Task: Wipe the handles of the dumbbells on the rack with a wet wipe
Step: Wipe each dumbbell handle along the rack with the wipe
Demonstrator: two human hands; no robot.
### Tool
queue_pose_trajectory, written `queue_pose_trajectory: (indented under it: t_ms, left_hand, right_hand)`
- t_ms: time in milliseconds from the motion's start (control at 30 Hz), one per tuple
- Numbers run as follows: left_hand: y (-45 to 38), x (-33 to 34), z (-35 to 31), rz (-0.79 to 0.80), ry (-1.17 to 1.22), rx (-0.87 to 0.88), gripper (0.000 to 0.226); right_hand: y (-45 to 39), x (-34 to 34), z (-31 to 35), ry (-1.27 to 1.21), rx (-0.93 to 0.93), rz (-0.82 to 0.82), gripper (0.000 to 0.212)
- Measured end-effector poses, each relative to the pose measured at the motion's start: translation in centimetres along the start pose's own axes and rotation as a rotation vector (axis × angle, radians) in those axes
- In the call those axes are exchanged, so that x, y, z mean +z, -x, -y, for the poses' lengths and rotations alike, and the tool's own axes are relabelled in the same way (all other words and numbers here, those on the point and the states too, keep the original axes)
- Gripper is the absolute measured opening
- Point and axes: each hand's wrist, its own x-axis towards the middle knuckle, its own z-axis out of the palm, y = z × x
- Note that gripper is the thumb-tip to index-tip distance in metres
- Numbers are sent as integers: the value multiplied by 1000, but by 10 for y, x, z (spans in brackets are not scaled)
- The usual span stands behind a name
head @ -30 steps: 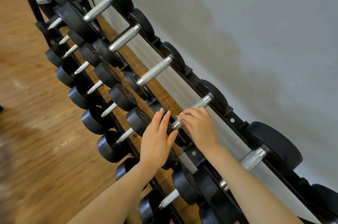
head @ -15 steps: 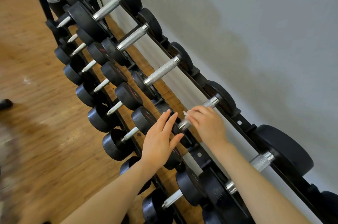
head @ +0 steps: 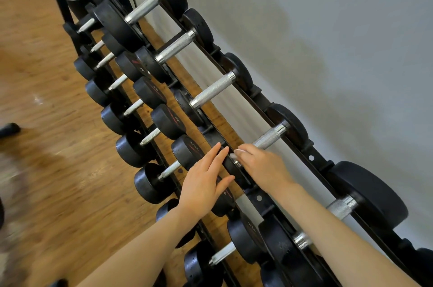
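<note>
A gym: tiered dumbbell rack [head: 311,158], wooden floor [head: 46,169], grey wall [head: 328,29].

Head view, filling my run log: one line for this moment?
step: wiping handle | right hand: holds wipe on handle | left hand: flat on dumbbell head | rack: full

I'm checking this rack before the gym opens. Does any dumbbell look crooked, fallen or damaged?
Nothing stands out. The dumbbells sit in even rows on the rack, handles parallel. The right hand is curled over one top-row handle with a bit of white wipe showing; the left hand rests flat on a black weight head.
</note>
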Motion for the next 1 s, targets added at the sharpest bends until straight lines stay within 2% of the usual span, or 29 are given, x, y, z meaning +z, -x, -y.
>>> queue_pose_trajectory:
  t_ms: [67,167,333,367,467,667,800,933,1000]
  left_hand:
    - [-1,0,1,-2,3,3,70]
    - [-2,1,3,-14,3,15,69]
    - [0,1,0,-22,23,-1,68]
    - [0,1,-1,-21,30,-8,68]
    - [0,-1,-3,-10,44,-27,68]
    - [-1,-3,-4,-12,17,-22,68]
    - [0,-4,-6,-11,10,-25,69]
    - [0,-4,-7,-7,-8,-34,69]
    - [0,-3,-7,-7,-12,-37,69]
  right_hand:
    - [0,-2,-2,-11,-19,17,25]
    - [-3,-5,-9,-103,60,-50,18]
    - [3,0,-4,-194,29,-41,50]
    - [3,0,-6,-182,24,-59,47]
    - [3,2,-10,-153,80,-171,20]
    - [5,5,-3,-115,59,-141,19]
    - [-2,2,-3,-100,162,-185,19]
    - [3,9,5,-140,23,-75,16]
    - [3,5,1,-115,45,-116,19]
